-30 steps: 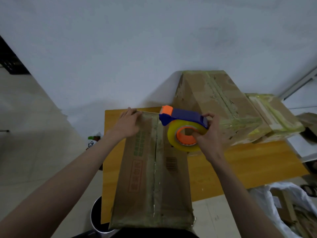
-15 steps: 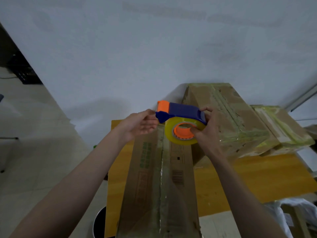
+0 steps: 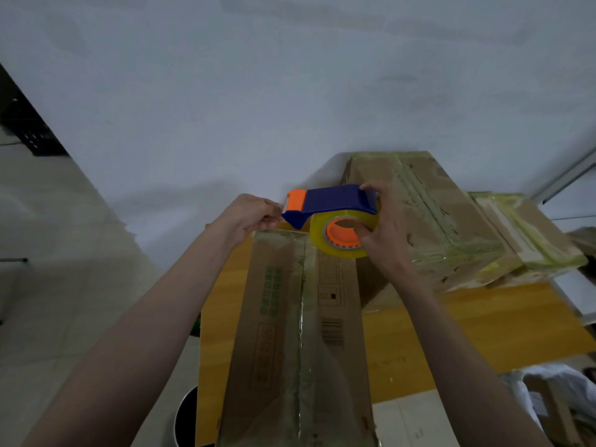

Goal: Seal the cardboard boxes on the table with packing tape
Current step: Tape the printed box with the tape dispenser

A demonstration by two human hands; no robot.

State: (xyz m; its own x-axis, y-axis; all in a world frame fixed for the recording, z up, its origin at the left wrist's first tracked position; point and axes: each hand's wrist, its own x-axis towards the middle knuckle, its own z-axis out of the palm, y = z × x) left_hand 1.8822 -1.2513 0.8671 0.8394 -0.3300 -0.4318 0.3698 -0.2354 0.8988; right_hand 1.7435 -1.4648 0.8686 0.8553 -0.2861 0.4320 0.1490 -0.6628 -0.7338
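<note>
Head view, one item in hand: tape dispenser (image 3: 332, 204), blue body, orange cutter end, yellowish roll on orange core, now raised clear above the far end of the long cardboard box (image 3: 296, 333), where a second ago it was set lower, at that end. It is gripped at roll and rear by the right hand (image 3: 382, 230); the left hand (image 3: 250, 217), lifted off the box, is pinched at the cutter end, judged to be drawing out the tape tail. Box seam: glossy tape along its centre. Taped boxes (image 3: 435, 221) are stacked right of it on the wooden table (image 3: 467, 327).
</note>
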